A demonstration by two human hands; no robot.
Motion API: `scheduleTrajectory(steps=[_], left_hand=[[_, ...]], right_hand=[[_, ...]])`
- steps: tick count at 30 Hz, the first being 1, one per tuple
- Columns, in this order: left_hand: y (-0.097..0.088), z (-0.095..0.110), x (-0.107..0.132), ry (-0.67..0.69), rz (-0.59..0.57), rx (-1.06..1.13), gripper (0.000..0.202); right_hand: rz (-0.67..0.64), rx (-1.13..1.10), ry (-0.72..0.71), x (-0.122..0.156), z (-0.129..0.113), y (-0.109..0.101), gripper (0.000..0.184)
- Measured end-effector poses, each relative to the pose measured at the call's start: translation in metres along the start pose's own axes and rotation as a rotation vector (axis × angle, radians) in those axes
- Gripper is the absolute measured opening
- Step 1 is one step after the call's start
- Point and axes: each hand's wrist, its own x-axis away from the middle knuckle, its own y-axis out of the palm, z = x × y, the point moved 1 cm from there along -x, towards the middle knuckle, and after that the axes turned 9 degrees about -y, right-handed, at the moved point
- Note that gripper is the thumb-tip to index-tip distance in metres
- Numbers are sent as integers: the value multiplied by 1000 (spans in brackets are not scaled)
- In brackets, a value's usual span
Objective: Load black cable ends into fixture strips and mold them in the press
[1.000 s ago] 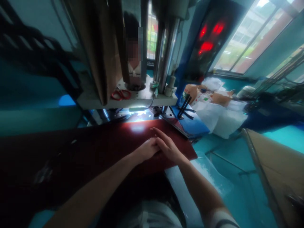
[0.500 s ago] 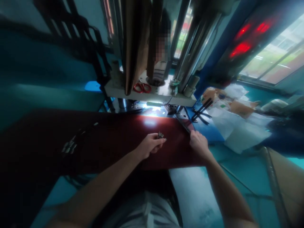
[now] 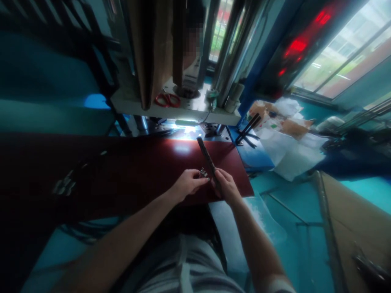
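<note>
Dark narrow strip [image 3: 205,154] in our right hand [image 3: 226,186]: we grasp it near its lower end, thumb and fingers closed around it, so that most of its length reaches beyond the fingers, slanting forward and to the left. Its far end points toward the lit opening of the press [image 3: 122,105], and we see it over the dark red tabletop [image 3: 152,175], though we cannot tell whether it touches that surface anywhere. Just to the left of the strip, our left hand [image 3: 187,183] pinches a few small metal pieces [image 3: 203,173] between thumb and fingers, with the thumb tip close to the strip's side; their exact shape is too blurred for us to make out. Well apart from both hands, toward the left of the tabletop, we see a loose cluster of shiny parts [image 3: 64,182]. Ahead of us, red-handled scissors [image 3: 168,100] lie on the press's pale plate, above the bright lamp [image 3: 185,123], and white plastic bags [image 3: 287,150] sit heaped off to the right.
</note>
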Motion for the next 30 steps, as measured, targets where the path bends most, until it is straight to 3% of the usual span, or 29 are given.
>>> scheduleTrajectory(steps=[4,13,20,26,30], left_hand=[[4,-1,-2,-10,31,-103,29],[5,-3,-6,-80,5,-85,29],[6,-9,-10,72,131,-254,26],[-7,5,-5,64,33,-99,29],[-9,11,-6,-44,-10,-35,23]], right_hand=[[105,-43,-97,5,8,19,42],[199,-49,-158,8,19,21,46],[224,79,-228,10,21,24,44],[243,-84,-151,10,22,20,46],[290,-130,-138,10,25,19,50]])
